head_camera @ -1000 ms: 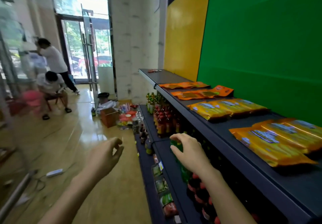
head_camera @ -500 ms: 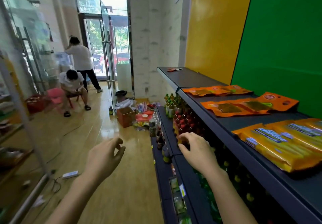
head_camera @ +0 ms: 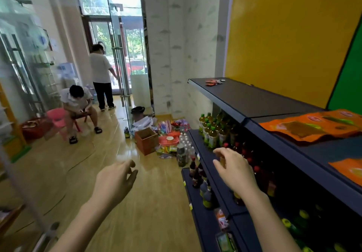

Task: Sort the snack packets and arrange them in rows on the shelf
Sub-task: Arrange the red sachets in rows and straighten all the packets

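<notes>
Orange snack packets (head_camera: 311,126) lie flat on the dark top shelf (head_camera: 254,99) at the right, with another orange packet (head_camera: 350,169) nearer me at the frame's edge. A pile of loose snack packets (head_camera: 168,134) sits on the floor at the far end of the shelf unit. My left hand (head_camera: 115,181) hangs over the aisle floor, fingers loosely curled, holding nothing. My right hand (head_camera: 235,169) is raised in front of the middle shelf's bottles, fingers relaxed and empty.
Bottled drinks (head_camera: 211,130) fill the lower shelves. A cardboard box (head_camera: 147,140) and a red basket (head_camera: 168,140) stand on the wooden floor by the pile. One person sits on a stool (head_camera: 78,104), another stands at the glass door (head_camera: 101,77). A small red item (head_camera: 213,82) lies at the top shelf's far end.
My view has moved forward along the aisle and turned left; the yellow packets have left the frame. Both hands stay empty and keep their pose.
</notes>
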